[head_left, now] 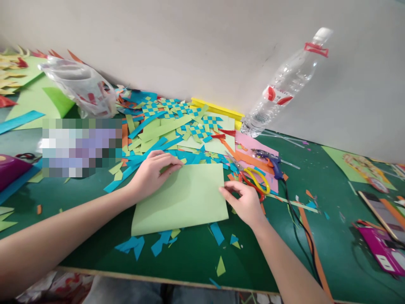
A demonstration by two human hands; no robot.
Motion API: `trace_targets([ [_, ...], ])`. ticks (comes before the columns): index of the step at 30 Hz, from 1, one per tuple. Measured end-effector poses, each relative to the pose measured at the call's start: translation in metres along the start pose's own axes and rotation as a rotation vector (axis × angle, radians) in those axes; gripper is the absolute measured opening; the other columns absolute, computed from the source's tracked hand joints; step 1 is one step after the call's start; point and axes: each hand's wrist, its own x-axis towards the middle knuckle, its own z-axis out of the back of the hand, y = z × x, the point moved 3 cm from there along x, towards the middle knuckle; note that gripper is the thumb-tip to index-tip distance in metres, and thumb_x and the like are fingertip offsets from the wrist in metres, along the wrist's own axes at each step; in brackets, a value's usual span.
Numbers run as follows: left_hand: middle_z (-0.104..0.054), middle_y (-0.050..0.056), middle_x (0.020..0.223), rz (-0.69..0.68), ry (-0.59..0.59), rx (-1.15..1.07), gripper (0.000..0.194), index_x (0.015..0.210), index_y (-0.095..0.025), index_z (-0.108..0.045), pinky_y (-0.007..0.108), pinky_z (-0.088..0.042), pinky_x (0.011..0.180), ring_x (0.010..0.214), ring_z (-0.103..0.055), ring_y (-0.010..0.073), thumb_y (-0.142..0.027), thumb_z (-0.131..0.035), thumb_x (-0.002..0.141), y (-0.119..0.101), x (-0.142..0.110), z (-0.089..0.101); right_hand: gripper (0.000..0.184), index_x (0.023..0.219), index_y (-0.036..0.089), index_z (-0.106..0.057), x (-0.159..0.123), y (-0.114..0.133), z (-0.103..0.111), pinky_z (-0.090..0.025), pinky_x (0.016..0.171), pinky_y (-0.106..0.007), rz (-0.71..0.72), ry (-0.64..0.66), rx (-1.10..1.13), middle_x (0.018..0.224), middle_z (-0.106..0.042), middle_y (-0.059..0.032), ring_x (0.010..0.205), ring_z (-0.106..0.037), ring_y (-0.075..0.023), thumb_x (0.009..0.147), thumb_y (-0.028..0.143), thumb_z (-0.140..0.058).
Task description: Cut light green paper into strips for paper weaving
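A light green sheet of paper (pixel 183 198) lies before me, its lower left edge curving slightly. My left hand (pixel 156 173) is closed at the sheet's upper left, thumb and fingertips together on the top edge. At the right edge, my right hand (pixel 245 200) pinches the paper between thumb and fingers. Just beyond that hand lie scissors (pixel 257 179) with yellow and orange handles, and a blue glue gun (pixel 275 166) on pink paper (pixel 249 143). Blue and green paper strips (pixel 171 128), some woven into checks, are heaped behind the sheet.
A clear plastic bottle (pixel 286 84) stands by the wall. At the back left is a cup in a plastic bag (pixel 88 90). A black cord (pixel 299 228) runs down the green table (pixel 253 261). A phone (pixel 381 213) and a purple box-like object (pixel 381 249) lie at right.
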Motion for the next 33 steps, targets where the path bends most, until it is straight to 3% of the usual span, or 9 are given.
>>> trace_targets([
  [5,-0.070,0.002,0.087,0.066,-0.066,-0.028,0.021,0.090,-0.023,-0.065,0.033,-0.050,0.081,0.082,-0.064,0.0178,-0.036,-0.049,0.093,0.006,0.002,0.007,0.029,0.092,0.020,-0.071,-0.003,-0.004,-0.008,-0.058,0.067,-0.032,-0.188,0.338,0.234,0.086,-0.075,-0.0051,0.079,-0.071,-0.0224,0.078,0.045,-0.068],
  [9,-0.067,0.001,0.083,0.099,-0.084,-0.047,0.017,0.092,-0.021,-0.065,0.025,-0.047,0.063,0.067,-0.058,0.0130,-0.032,-0.052,0.092,0.010,0.002,0.009,0.029,0.079,0.019,-0.068,-0.005,-0.008,-0.010,-0.054,0.056,-0.029,-0.255,0.404,0.259,0.074,-0.071,-0.0025,0.065,-0.069,-0.0198,0.076,0.048,-0.070],
  [15,-0.067,0.001,0.085,0.077,-0.100,-0.005,0.015,0.092,-0.022,-0.063,0.025,-0.047,0.062,0.065,-0.057,0.0124,-0.030,-0.051,0.094,0.011,0.002,0.011,0.033,0.062,0.021,-0.054,-0.004,-0.005,-0.009,-0.048,0.052,-0.025,-0.230,0.350,0.236,0.055,-0.060,0.0036,0.055,-0.065,-0.0162,0.078,0.046,-0.069],
  [20,-0.068,0.002,0.090,0.052,-0.111,0.055,0.020,0.091,-0.022,-0.064,0.025,-0.049,0.069,0.077,-0.063,0.0149,-0.031,-0.047,0.094,0.011,0.004,0.014,0.043,0.055,0.021,-0.044,-0.005,0.004,-0.005,-0.039,0.049,-0.023,-0.014,0.200,-0.092,0.050,-0.055,0.0038,0.048,-0.056,-0.0122,0.087,0.045,-0.059],
  [23,-0.069,0.003,0.092,0.059,-0.107,0.065,0.022,0.090,-0.021,-0.065,0.025,-0.049,0.073,0.082,-0.064,0.0161,-0.032,-0.046,0.094,0.011,0.005,0.015,0.045,0.054,0.021,-0.040,-0.005,0.005,-0.006,-0.038,0.047,-0.021,0.084,0.139,-0.126,0.047,-0.051,0.0038,0.050,-0.060,-0.0127,0.089,0.044,-0.057],
  [29,-0.069,0.003,0.088,0.153,-0.088,0.052,0.022,0.087,-0.022,-0.065,0.027,-0.048,0.067,0.073,-0.063,0.0167,-0.035,-0.048,0.090,0.012,0.008,0.016,0.040,0.056,0.021,-0.051,-0.004,0.003,-0.004,-0.041,0.045,-0.022,0.097,0.035,-0.009,0.047,-0.057,0.0028,0.041,-0.051,-0.0102,0.085,0.045,-0.063],
  [33,-0.068,0.002,0.082,0.240,-0.061,0.016,0.023,0.087,-0.022,-0.066,0.027,-0.046,0.064,0.066,-0.061,0.0158,-0.038,-0.049,0.087,0.013,0.008,0.015,0.037,0.055,0.021,-0.057,-0.007,0.007,-0.002,-0.041,0.043,-0.022,0.100,-0.024,0.041,0.041,-0.051,0.0044,0.037,-0.044,-0.0089,0.083,0.044,-0.066],
])
